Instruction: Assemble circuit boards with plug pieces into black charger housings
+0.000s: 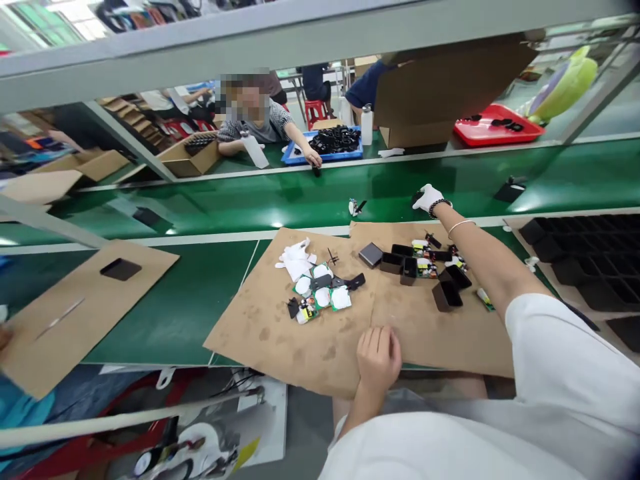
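My right hand [429, 199], in a white glove, reaches over the green conveyor belt [230, 203]. Its fingers are closed on a small black piece [417, 197], mostly covered by the glove. At the near edge of the brown cardboard rests my bare left hand [379, 357], fingers curled in with nothing visible in them. Circuit boards with white round parts [323, 297] lie grouped ahead of it, beside a crumpled white glove [297, 259]. Under my right arm are open black plastic cases [447, 295] and more circuit boards [427, 268]. A single board [355, 207] sits on the belt.
Across the belt, a person's hand [313, 158] holds a black piece near a blue tray [287, 157] of black parts. Black cases [575, 240] stand in rows at right. A red tray [480, 137] is behind. A metal beam [280, 40] crosses overhead.
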